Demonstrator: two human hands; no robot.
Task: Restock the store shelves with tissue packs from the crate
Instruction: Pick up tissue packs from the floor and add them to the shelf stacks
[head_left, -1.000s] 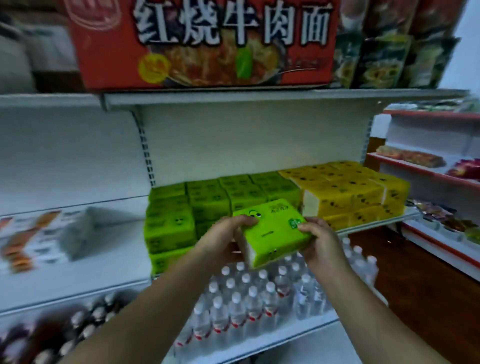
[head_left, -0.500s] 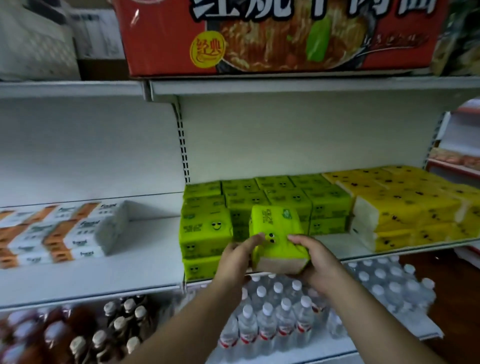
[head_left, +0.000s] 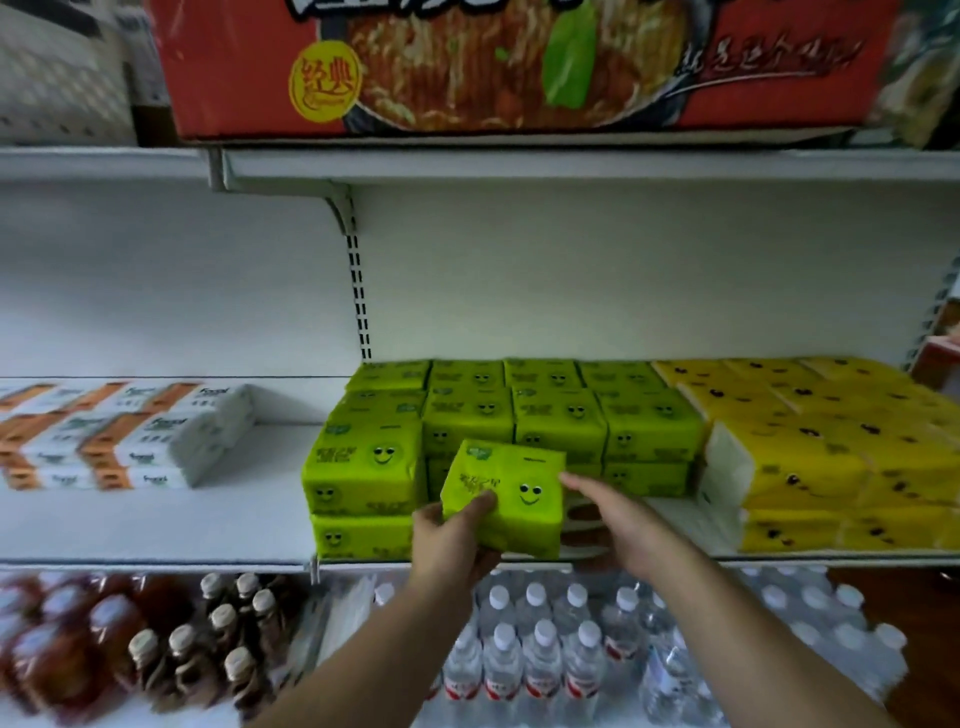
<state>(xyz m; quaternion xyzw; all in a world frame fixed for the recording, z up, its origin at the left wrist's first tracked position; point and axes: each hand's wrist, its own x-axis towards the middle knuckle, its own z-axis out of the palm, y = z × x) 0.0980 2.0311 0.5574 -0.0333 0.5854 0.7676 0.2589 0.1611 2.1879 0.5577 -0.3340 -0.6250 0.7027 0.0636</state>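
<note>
Watching from my end: the left hand (head_left: 451, 545) pinches the green tissue pack (head_left: 511, 493), thumb on the smiley side, fingers curled under the lower left corner. The right hand (head_left: 623, 525) isn't gripping, its fingers just lie fairly straight against the pack's right edge. The pack is tilted at the front lip of the middle shelf (head_left: 208, 525), right beside the front-left pile of stacked green packs (head_left: 467, 415); can't tell if it touches the shelf. Yellow packs (head_left: 810, 447) sit to the right, white-and-orange packs (head_left: 130, 436) well off left. Water bottles (head_left: 540, 665) are below, a red noodle box (head_left: 519, 62) up top
</note>
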